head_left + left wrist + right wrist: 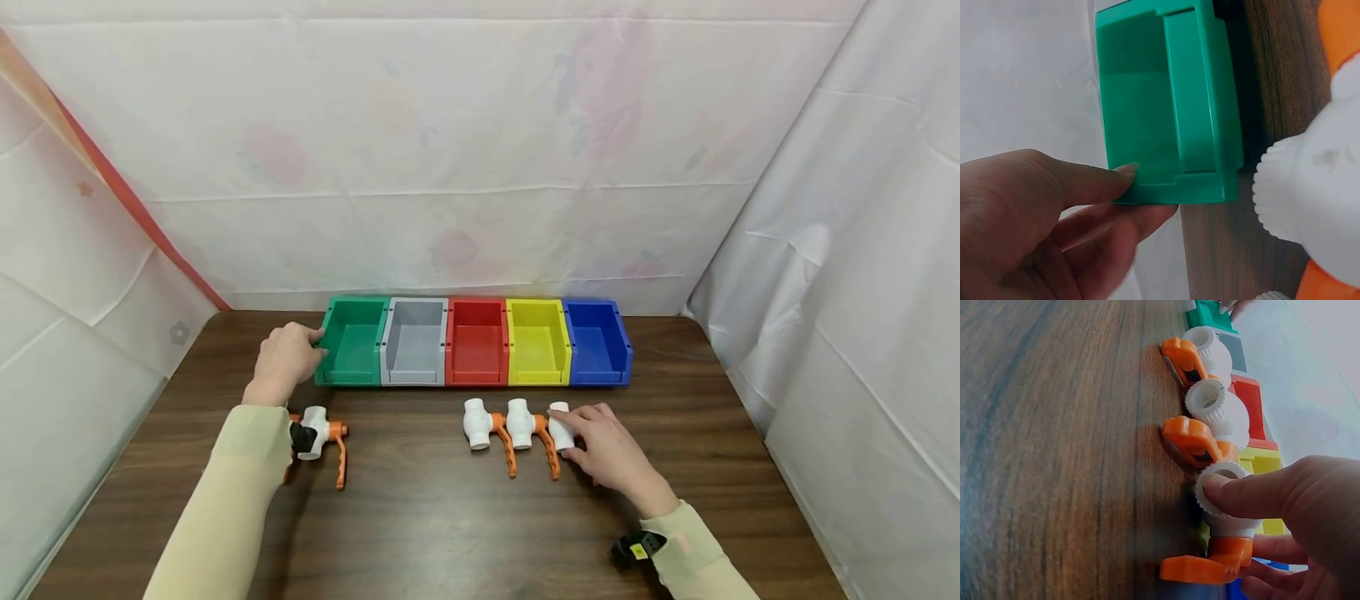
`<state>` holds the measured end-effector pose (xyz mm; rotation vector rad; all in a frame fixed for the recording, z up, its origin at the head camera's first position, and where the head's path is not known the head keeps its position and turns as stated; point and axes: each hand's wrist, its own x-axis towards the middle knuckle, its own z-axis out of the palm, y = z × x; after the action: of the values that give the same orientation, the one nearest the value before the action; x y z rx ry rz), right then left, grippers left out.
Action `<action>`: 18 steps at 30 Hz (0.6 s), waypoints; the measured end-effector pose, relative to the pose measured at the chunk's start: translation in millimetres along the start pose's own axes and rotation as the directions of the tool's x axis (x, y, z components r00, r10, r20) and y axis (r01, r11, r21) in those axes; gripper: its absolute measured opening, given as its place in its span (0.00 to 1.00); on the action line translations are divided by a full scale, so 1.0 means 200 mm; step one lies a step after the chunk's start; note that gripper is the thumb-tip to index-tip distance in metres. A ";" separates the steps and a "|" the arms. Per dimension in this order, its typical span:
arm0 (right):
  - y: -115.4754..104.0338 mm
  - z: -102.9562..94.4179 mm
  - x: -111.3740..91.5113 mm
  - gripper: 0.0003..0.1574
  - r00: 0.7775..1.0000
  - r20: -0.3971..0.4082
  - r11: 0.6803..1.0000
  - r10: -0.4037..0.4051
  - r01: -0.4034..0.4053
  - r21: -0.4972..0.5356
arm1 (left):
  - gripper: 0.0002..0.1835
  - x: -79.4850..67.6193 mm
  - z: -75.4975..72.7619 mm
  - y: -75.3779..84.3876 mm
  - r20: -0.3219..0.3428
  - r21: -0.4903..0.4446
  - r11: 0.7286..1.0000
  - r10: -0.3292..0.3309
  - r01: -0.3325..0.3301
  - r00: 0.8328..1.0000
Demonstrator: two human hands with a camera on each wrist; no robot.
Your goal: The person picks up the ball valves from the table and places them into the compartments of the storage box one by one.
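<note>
Step in hand seems to be taking hold of right-end valve (558,439), in row of 3 (518,427) on worktop (420,517). It is pinched across ends by right grip (611,450), spread to valve's length. Side of green bin (354,350) is pinched by left grip (287,358), thumb inside. Next, firm hold seems needed.

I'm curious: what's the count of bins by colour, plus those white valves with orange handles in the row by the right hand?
Green bin: 1
Gray bin: 1
Red bin: 1
Yellow bin: 1
Blue bin: 1
Valves by the right hand: 3
Total: 8
</note>
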<state>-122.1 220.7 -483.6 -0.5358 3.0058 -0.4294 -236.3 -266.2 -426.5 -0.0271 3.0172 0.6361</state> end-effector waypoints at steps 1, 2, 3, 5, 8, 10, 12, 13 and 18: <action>0.00 0.00 0.00 0.35 1.000 -0.006 1.000 -0.003 0.003 0.001 | 0.25 0.00 0.00 0.00 -0.001 0.002 1.000 -0.003 0.003 1.000; 0.00 0.00 0.00 0.35 1.000 -0.013 1.000 -0.009 0.009 0.002 | 0.25 -0.01 -0.01 0.00 0.000 0.004 1.000 -0.007 0.007 1.000; 0.00 0.00 0.00 0.35 1.000 -0.017 1.000 -0.013 0.013 0.004 | 0.25 -0.01 -0.01 0.00 0.001 0.005 1.000 -0.014 0.014 1.000; 0.00 0.00 0.00 0.36 1.000 -0.024 1.000 -0.017 0.017 0.007 | 0.26 -0.01 0.00 0.01 0.007 0.009 1.000 -0.021 0.021 1.000; 0.01 0.00 -0.01 0.35 0.999 -0.029 1.000 -0.022 0.023 0.015 | 0.26 -0.01 0.01 0.01 0.012 0.013 0.999 -0.029 0.029 0.999; 0.01 0.00 -0.01 0.35 0.999 -0.033 1.000 -0.017 0.017 0.020 | 0.27 -0.01 0.01 0.01 0.008 0.015 0.999 -0.030 0.030 1.000; 0.01 0.00 -0.01 0.35 0.999 -0.044 1.000 -0.014 0.015 0.027 | 0.27 -0.01 0.01 0.01 0.002 0.015 0.999 -0.029 0.029 1.000; 0.02 0.00 -0.01 0.34 0.999 -0.052 0.999 -0.012 0.013 0.032 | 0.27 -0.01 0.01 0.01 0.001 0.015 0.999 -0.028 0.028 1.000; 0.04 0.00 -0.01 0.36 0.994 -0.112 0.998 -0.017 0.024 0.062 | 0.26 -0.02 0.00 0.01 -0.009 0.009 1.000 -0.028 0.028 1.000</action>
<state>-123.1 228.0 -484.9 -0.5558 3.0828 -0.5721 -233.1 -264.4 -425.3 -0.0720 3.0218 0.6221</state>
